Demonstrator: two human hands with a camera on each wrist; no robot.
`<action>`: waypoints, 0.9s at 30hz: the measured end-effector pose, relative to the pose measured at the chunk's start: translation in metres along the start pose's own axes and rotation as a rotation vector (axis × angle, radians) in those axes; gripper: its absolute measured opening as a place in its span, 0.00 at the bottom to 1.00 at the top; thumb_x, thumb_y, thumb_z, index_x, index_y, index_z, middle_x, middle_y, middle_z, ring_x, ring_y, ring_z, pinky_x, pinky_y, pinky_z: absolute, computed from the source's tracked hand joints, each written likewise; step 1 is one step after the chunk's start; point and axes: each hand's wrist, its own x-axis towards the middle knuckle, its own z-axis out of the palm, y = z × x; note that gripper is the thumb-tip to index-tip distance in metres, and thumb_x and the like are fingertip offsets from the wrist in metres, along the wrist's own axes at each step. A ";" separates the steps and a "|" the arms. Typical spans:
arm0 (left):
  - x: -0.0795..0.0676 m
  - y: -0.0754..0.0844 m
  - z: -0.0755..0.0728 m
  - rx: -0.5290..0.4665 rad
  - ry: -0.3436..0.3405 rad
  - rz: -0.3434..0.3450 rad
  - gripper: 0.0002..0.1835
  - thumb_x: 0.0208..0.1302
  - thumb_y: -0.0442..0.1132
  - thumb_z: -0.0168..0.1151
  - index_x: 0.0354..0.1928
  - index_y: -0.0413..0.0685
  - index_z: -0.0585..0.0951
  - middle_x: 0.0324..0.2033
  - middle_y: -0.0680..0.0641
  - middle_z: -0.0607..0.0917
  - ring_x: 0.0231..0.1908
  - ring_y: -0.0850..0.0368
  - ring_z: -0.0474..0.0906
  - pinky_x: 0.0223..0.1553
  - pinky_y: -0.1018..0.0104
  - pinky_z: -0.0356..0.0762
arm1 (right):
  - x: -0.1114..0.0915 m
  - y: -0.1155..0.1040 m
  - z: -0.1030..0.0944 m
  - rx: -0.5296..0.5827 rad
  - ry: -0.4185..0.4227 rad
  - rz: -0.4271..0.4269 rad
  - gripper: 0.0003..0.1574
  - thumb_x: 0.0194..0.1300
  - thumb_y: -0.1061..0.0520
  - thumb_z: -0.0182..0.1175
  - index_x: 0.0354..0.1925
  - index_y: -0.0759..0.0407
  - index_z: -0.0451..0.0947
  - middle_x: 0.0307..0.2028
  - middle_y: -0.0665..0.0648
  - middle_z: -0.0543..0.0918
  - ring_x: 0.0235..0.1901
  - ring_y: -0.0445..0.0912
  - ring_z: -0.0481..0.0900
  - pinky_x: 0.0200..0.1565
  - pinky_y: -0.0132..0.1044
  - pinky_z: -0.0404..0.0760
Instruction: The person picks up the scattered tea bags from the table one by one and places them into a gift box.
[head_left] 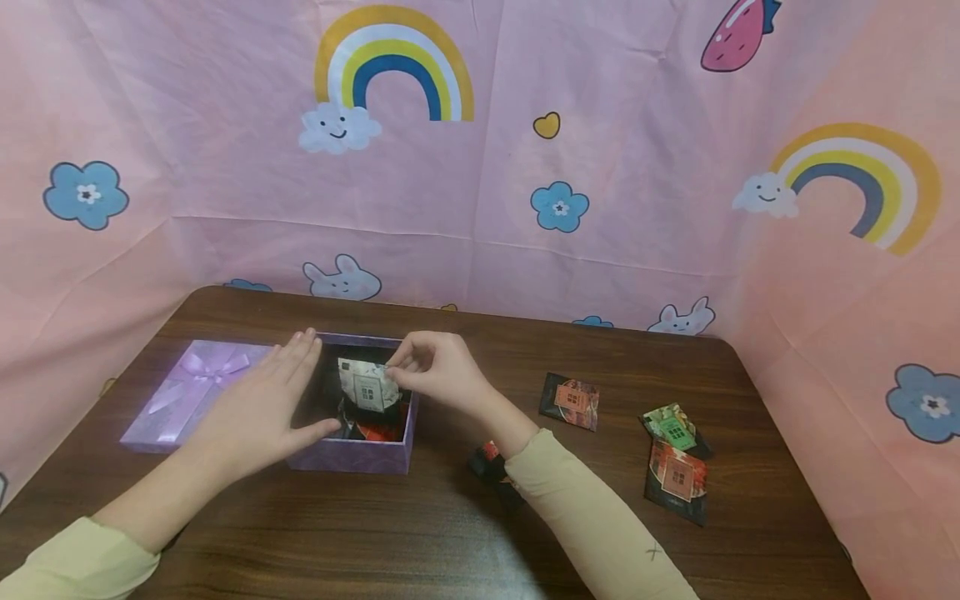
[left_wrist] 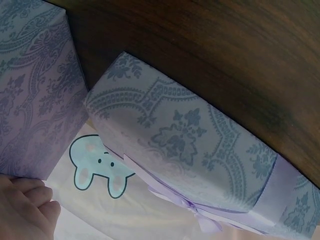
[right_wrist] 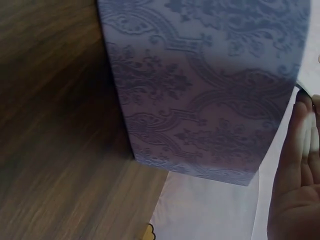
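A purple patterned box (head_left: 351, 457) stands uncovered on the table, with dark and red packets (head_left: 381, 432) partly visible inside. My right hand (head_left: 444, 371) pinches the upper corner of a white-and-grey sachet (head_left: 367, 392) over the box opening. Along the box's left side lies my left hand (head_left: 258, 404), its fingers straight and its thumb reaching over the near rim. In the left wrist view the fingers (left_wrist: 35, 200) show beside the box's patterned wall (left_wrist: 35, 95). The right wrist view has the right hand (right_wrist: 297, 175) at the box's upper edge.
The purple lid (head_left: 168, 408) with a ribbon bow lies left of the box, partly behind my left hand. To the right are an orange-and-black sachet (head_left: 570, 401), a green one (head_left: 675, 427) overlapped by a red one (head_left: 677, 481), and a dark one (head_left: 491, 471) partly under my right forearm.
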 end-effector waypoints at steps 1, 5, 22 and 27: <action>0.000 0.000 0.000 -0.002 0.002 0.000 0.62 0.66 0.71 0.64 0.81 0.28 0.54 0.82 0.28 0.54 0.81 0.29 0.55 0.80 0.35 0.58 | -0.001 0.000 0.001 -0.018 -0.006 -0.005 0.02 0.65 0.64 0.72 0.37 0.63 0.88 0.34 0.61 0.91 0.30 0.31 0.81 0.36 0.23 0.84; 0.000 0.001 0.000 -0.008 0.006 0.001 0.62 0.66 0.71 0.64 0.81 0.28 0.54 0.82 0.28 0.54 0.81 0.29 0.55 0.81 0.35 0.58 | -0.002 0.003 0.003 -0.085 -0.007 -0.034 0.02 0.65 0.64 0.72 0.36 0.63 0.88 0.33 0.58 0.91 0.31 0.32 0.80 0.37 0.22 0.83; 0.001 0.001 0.000 -0.003 0.003 -0.005 0.62 0.66 0.70 0.65 0.82 0.29 0.54 0.82 0.28 0.54 0.81 0.29 0.55 0.80 0.34 0.59 | -0.008 -0.003 -0.002 -0.256 0.031 -0.043 0.03 0.65 0.61 0.75 0.39 0.59 0.92 0.37 0.54 0.93 0.35 0.42 0.88 0.40 0.21 0.84; 0.000 0.001 0.000 0.004 -0.001 -0.003 0.62 0.66 0.71 0.64 0.82 0.29 0.53 0.82 0.28 0.53 0.81 0.29 0.55 0.80 0.34 0.60 | -0.010 -0.004 -0.004 -0.327 0.011 -0.050 0.04 0.65 0.61 0.76 0.40 0.58 0.92 0.38 0.54 0.93 0.38 0.43 0.89 0.42 0.22 0.85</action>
